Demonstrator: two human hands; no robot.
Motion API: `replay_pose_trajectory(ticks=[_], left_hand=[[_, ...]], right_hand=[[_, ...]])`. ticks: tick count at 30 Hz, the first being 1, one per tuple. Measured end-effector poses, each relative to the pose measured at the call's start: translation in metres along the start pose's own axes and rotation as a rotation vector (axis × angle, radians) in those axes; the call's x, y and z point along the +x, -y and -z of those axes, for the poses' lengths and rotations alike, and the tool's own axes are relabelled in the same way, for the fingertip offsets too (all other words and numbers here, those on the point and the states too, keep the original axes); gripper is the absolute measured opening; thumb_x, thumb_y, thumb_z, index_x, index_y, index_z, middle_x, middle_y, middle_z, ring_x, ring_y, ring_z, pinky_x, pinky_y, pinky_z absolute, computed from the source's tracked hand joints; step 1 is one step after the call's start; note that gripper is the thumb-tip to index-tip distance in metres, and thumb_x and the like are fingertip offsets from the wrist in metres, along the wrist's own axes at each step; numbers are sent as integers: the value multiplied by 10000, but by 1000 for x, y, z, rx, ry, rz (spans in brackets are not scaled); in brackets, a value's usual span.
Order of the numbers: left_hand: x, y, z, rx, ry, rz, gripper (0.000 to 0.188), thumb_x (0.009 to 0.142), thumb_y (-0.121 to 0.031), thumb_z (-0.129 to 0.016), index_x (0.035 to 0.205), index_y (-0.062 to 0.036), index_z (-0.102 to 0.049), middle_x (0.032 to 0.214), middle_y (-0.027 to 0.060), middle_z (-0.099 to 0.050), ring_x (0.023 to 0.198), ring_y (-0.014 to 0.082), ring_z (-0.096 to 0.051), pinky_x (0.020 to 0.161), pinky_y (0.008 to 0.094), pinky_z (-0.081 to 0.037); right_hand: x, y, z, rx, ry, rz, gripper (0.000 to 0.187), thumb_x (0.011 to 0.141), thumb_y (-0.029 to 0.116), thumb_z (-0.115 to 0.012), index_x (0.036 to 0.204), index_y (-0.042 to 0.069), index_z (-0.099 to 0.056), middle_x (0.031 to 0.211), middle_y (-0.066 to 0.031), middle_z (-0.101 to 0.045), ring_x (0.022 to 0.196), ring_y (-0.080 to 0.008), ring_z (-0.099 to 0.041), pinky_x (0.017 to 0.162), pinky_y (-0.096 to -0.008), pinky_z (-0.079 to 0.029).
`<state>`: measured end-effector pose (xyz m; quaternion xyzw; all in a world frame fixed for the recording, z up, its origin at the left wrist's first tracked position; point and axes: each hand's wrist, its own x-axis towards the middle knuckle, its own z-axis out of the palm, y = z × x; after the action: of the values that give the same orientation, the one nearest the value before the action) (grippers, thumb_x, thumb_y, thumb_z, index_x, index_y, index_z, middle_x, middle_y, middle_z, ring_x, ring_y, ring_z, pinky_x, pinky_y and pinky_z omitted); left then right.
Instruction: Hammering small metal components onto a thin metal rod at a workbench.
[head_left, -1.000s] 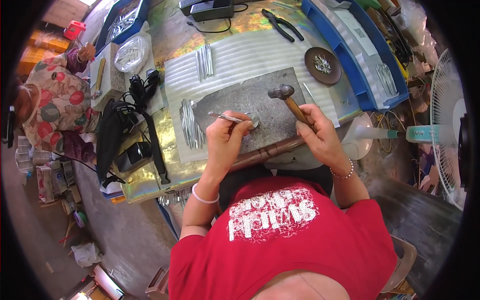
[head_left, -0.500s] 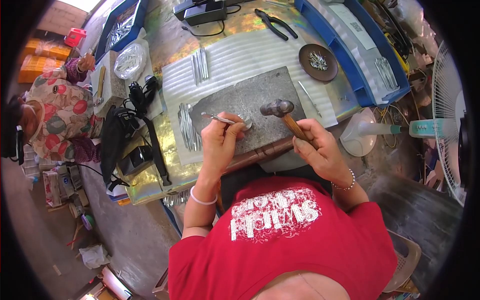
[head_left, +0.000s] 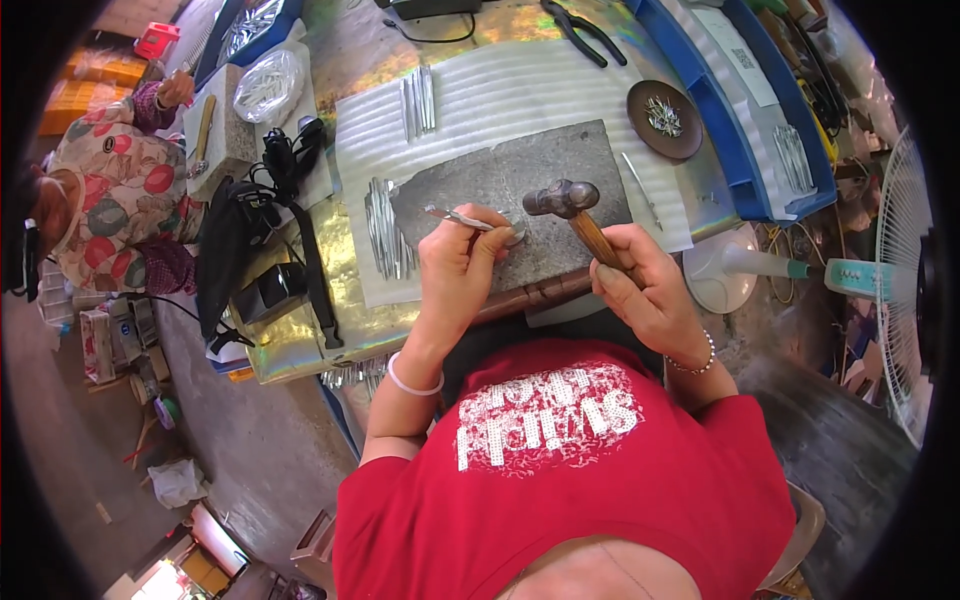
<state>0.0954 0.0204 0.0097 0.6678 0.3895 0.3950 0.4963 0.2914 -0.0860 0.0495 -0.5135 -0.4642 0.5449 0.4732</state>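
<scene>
My left hand [head_left: 458,262] is closed in a pinch on a slim silvery metal piece [head_left: 458,217]. Its wide, rounded end lies low over a grey stone slab [head_left: 570,160], and my fingers hide its middle. To the right, my right hand [head_left: 645,285] wraps round the wooden handle of a ball-peen hammer [head_left: 565,198]. The hammer's dark steel head hangs above the slab, apart from the metal piece. Slim silvery strips [head_left: 388,230] lie in a bunch left of the slab, and more strips [head_left: 419,103] lie behind it.
White foam sheeting [head_left: 480,85] covers the table under the slab. Around it are a brown dish [head_left: 637,118] of small metal bits, black-handled pliers [head_left: 585,32], a thin rod [head_left: 642,190] and a blue tray [head_left: 722,170]. At far left sits another person [head_left: 110,200]. A fan [head_left: 895,285] stands right.
The whole view has shifted, so the table things appear farther right and higher. The hammer head sits slightly closer to my left hand over the slab. Both hands keep their holds.
</scene>
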Motion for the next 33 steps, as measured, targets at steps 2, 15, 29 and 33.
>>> replay_pose_trajectory(ticks=[2, 15, 29, 33], left_hand=[[1, -2, 1, 10, 15, 11, 32, 841, 29, -597, 816, 9, -594, 678, 55, -614, 571, 93, -589, 530, 228, -472], [-4, -16, -7, 576, 4, -343, 210, 730, 84, -594, 874, -69, -600, 782, 96, -576, 605, 277, -604, 513, 361, -487], [-6, -10, 2, 559, 25, -367, 169, 746, -12, -617, 888, -80, -557, 765, 88, -523, 571, 300, -577, 469, 379, -467], [-4, -10, 0, 567, 25, -363, 153, 754, -10, -611, 877, -87, -562, 757, 84, -524, 562, 297, -577, 464, 377, -462]], right_hand=[[0, 1, 0, -8, 1, 14, 266, 960, 105, -496, 1188, -2, -411, 822, -25, -534, 585, -11, -423, 480, -145, -317], [11, 21, 3, -60, 109, 13, 292, 960, 111, -485, 1218, 1, -405, 791, -41, -546, 524, -36, -436, 472, -170, -354], [11, 86, 4, -675, 231, 499, 527, 795, -100, -582, 1298, -18, -447, 885, -175, -602, 666, -289, -607, 574, -340, -488], [9, 89, 3, -786, 201, 511, 514, 782, -78, -594, 1278, -22, -473, 848, -160, -597, 646, -277, -599, 536, -335, -469]])
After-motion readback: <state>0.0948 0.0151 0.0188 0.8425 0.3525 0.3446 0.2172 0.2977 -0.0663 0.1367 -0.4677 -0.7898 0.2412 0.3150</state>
